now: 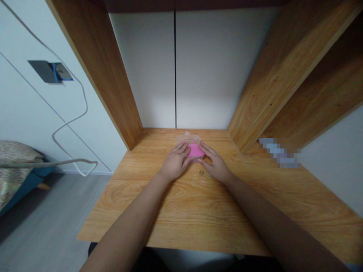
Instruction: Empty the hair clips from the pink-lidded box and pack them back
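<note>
A small plastic box (195, 150), pink with clear parts, sits on the wooden desk between my two hands. My left hand (174, 163) grips its left side, with fingers over the top edge and the thumb in front. On the opposite side, my right hand (216, 165) holds it with fingertips at the top corner and the thumb low on the front. Behind the pink part shows a clear rim or lid (188, 138); how it joins the box I cannot tell. Just in front lie several small loose bands, one of them a dark band (201, 172), the others pale or clear.
Wooden upright panels flank the desk (181, 223) on the left and right, with a white back panel (198, 75) behind. A blurred pale item (279, 153) lies at the right. A white cable (85, 102) hangs on the left by an open wall socket (51, 71).
</note>
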`<state>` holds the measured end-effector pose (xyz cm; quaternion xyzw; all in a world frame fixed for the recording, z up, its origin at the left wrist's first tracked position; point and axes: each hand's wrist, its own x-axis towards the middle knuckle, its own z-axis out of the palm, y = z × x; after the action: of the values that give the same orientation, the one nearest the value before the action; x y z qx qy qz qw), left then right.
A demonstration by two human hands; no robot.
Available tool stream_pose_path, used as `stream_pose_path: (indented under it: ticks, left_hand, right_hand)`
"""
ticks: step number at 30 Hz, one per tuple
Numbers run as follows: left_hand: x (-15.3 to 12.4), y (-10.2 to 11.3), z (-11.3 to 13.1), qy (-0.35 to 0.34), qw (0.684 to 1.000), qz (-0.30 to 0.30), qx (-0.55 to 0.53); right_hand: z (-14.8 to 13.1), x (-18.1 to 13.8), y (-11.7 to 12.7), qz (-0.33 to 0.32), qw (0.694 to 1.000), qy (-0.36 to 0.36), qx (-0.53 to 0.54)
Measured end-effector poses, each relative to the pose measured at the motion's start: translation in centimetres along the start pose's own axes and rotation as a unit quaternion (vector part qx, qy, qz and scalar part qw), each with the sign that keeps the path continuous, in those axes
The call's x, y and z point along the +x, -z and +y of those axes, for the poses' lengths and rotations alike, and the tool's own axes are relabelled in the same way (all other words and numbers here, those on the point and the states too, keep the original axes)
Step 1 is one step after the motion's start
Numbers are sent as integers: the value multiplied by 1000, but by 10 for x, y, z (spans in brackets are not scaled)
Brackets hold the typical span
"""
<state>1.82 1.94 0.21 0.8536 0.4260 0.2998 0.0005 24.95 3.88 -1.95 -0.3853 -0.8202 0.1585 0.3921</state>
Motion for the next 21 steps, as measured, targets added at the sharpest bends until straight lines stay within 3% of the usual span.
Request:
stream_pose_path:
  ticks: [11, 21]
  left_hand:
    - [-2, 1, -11, -42, 998, -51, 13]
    - [-8, -10, -4, -8, 1000, 8, -26]
  right_hand:
    - [0, 4, 0, -2, 999, -27, 29]
    - [-7, 2, -1, 32, 999, -24, 31]
